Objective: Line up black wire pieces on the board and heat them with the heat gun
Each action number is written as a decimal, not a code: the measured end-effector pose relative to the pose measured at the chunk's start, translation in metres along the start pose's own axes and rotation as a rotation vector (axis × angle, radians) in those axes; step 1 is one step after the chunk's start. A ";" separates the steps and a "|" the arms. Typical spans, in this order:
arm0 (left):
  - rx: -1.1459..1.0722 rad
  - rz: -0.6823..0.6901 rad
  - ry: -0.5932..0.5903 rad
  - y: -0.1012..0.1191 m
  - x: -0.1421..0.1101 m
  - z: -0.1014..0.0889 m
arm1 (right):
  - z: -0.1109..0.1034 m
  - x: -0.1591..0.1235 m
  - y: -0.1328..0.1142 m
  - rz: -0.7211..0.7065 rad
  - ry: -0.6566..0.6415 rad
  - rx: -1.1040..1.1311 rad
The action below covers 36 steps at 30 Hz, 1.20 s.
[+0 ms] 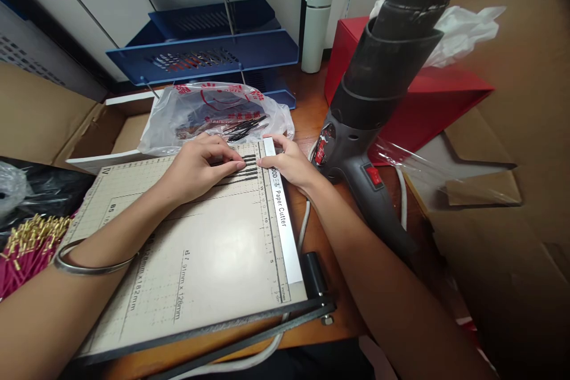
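A cream paper cutter (222, 249) with printed grid lines lies in front of me, its white rail (282, 219) along the right side. Several thin black strips (244, 178) lie side by side near its far right corner, their ends by the ruler marks. My left hand (200, 166) rests over them, thumb and fingers pinched together at one strip; its fingers partly hide the strips. At the far end of the rail is my right hand (291, 163), thumb on the board beside the strip ends and fingers around the rail. More black strips (244, 129) sit on a clear plastic bag behind.
A dark hot-air gun (360, 107) with red switches stands close on the right. Behind it is a red box (409, 113) with tissue. Blue trays (205, 56) and a pale green flask (317, 21) stand at the back. Magenta cords with gold tips (35, 243) lie left.
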<state>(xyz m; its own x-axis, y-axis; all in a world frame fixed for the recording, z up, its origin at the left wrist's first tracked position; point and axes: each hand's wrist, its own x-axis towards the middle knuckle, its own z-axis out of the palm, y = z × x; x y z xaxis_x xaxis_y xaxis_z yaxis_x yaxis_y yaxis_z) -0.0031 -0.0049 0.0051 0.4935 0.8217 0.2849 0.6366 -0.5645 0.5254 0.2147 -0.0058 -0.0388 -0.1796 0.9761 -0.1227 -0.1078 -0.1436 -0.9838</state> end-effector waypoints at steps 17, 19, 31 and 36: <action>-0.008 -0.016 -0.010 0.001 0.001 -0.001 | 0.002 -0.003 -0.006 0.007 0.020 -0.022; -0.008 -0.017 -0.010 0.001 0.001 -0.001 | 0.002 -0.003 -0.007 0.006 0.023 -0.029; 0.028 0.008 -0.008 -0.002 -0.001 -0.002 | 0.000 -0.002 0.000 -0.035 -0.004 -0.038; 0.012 0.020 -0.004 -0.003 -0.001 -0.001 | -0.001 -0.002 0.000 -0.031 0.012 -0.026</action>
<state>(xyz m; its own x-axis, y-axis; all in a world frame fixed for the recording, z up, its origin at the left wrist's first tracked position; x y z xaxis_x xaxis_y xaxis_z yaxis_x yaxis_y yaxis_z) -0.0060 -0.0037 0.0036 0.5083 0.8100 0.2924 0.6336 -0.5817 0.5101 0.2155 -0.0076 -0.0388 -0.1645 0.9820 -0.0934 -0.0873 -0.1088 -0.9902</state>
